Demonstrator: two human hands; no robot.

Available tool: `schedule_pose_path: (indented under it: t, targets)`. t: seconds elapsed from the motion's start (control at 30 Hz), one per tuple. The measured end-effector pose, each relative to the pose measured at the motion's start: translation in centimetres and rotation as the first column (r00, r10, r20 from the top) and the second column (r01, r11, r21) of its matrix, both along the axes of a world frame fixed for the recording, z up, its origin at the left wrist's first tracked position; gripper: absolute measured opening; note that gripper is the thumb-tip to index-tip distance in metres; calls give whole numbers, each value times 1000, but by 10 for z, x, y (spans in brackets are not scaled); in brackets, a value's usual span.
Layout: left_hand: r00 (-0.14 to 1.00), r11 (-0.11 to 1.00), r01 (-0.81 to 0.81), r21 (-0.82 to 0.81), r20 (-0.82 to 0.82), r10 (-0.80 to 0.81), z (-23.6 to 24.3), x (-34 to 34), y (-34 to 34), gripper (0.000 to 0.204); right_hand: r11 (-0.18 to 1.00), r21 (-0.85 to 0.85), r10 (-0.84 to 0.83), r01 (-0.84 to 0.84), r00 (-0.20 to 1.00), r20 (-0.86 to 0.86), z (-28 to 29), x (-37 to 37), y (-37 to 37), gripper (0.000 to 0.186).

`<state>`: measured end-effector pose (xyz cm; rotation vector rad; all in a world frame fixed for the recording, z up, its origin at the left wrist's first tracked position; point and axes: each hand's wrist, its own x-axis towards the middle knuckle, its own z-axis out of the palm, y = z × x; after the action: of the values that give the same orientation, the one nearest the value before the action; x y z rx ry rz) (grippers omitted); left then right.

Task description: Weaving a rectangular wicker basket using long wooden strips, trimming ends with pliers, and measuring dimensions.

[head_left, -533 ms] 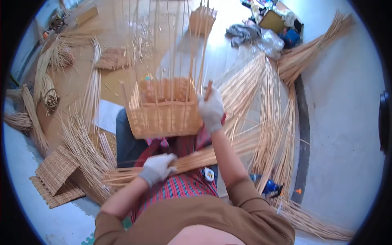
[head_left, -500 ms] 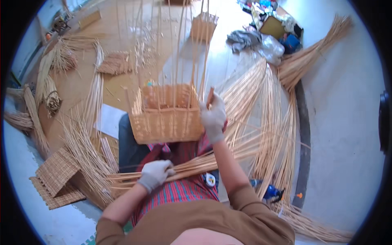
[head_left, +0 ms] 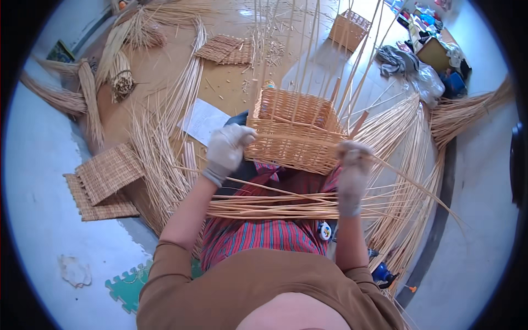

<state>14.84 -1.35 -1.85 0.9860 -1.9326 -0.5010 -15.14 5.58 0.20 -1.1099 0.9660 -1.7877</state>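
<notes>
Fingers of the left hand (head_left: 225,149) curl closed on the left corner of the basket (head_left: 291,146), which lies between both hands, long side crosswise. Blur hides how far the right hand (head_left: 354,171) closes at the other end, beside a slanting cane (head_left: 418,186).

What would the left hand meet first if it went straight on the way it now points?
Most likely the near left corner of the woven wicker basket, which lies right in front of the gloved left hand; the two may be touching, but depth there is unclear.
</notes>
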Motion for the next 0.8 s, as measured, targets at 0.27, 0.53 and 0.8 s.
schedule_pose_path:
  t: [0.27,0.53,0.8]
  targets:
    - [917,886,-256,386,-193,349,6,-16,-22,43,981,129,-156,147,986,65,-25,-18,-11,7]
    - [958,918,-170,357,-157,239,-40,-15,-32,46,952,254,-201,172,975,92,-57,-12,2,7]
    - [931,901,-80,426,-290,220,-40,-9,-30,45,981,182,77,-59,992,-98,-19,-29,-11,16]
